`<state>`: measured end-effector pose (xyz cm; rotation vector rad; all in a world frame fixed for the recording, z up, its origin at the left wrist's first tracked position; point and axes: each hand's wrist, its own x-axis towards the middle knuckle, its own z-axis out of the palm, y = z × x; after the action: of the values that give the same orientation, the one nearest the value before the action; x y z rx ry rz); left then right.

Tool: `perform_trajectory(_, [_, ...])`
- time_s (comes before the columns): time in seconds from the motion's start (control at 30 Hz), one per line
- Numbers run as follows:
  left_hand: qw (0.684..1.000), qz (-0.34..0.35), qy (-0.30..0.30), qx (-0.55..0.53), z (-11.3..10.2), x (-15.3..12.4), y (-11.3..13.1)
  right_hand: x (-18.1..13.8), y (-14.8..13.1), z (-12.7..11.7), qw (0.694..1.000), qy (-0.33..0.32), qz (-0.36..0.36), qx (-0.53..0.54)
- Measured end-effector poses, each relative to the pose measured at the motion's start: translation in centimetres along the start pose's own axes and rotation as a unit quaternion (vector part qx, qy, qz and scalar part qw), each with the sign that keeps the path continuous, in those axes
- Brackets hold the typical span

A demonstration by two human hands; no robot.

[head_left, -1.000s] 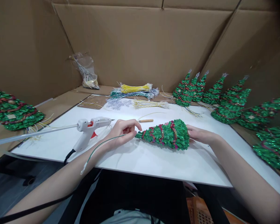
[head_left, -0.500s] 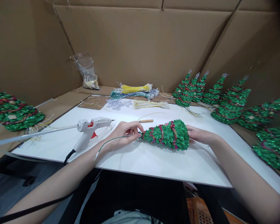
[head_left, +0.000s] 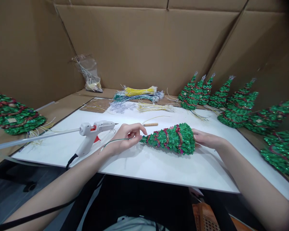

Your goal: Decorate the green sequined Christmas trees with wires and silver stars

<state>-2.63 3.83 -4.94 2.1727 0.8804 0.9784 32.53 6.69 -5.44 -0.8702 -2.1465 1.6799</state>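
A small glittery green Christmas tree [head_left: 170, 139] with red garland lies on its side above the white board, its tip toward the left. My left hand [head_left: 127, 138] is closed just off the tip, with a thin green wire [head_left: 113, 140] pinched between thumb and fingers. The wire's free end trails back over my left wrist. At the broad base, my right hand [head_left: 205, 138] holds the tree; some of its fingers are hidden behind or inside the base.
A white glue gun [head_left: 91, 134] with a long glue stick lies left of my left hand. Behind the tree is a wooden-handled tool [head_left: 151, 124]. Wire bundles [head_left: 139, 93] lie at the back. More trees [head_left: 238, 109] stand or lean right, another tree [head_left: 16, 115] left.
My left hand has shifted slightly left, away from the tree, and more of the green tip shows. The right hand and the tree are almost unmoved.
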Motion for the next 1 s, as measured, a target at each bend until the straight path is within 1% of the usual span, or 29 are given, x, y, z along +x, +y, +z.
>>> perform_trajectory(0.1, [1.0,-0.008,-0.014,0.019,0.14,0.08,0.15,-0.1,0.21,-0.18,1.0,0.007,0.003,-0.009])
perform_trajectory(0.23, [0.999,-0.025,-0.015,0.042,0.12,0.2,0.38,-0.19,0.36,-0.31,1.0,0.012,0.004,-0.017])
perform_trajectory(0.4, [1.0,-0.011,-0.016,0.01,-0.39,0.16,0.28,-0.02,0.05,-0.03,1.0,0.006,0.005,-0.005])
perform_trajectory(0.5, [1.0,0.005,0.0,-0.016,-0.53,0.07,0.09,0.1,-0.25,0.18,1.0,-0.002,-0.002,0.01])
perform_trajectory(0.6, [1.0,0.007,0.011,-0.021,-0.39,0.03,0.0,0.12,-0.35,0.22,1.0,0.002,0.003,0.011])
perform_trajectory(0.8, [1.0,0.005,-0.004,-0.01,-0.07,0.13,-0.11,0.01,-0.06,0.05,1.0,-0.002,-0.001,0.005])
perform_trajectory(1.0, [1.0,-0.014,-0.011,-0.006,0.07,0.15,0.17,-0.04,0.04,-0.03,1.0,0.001,0.006,-0.001])
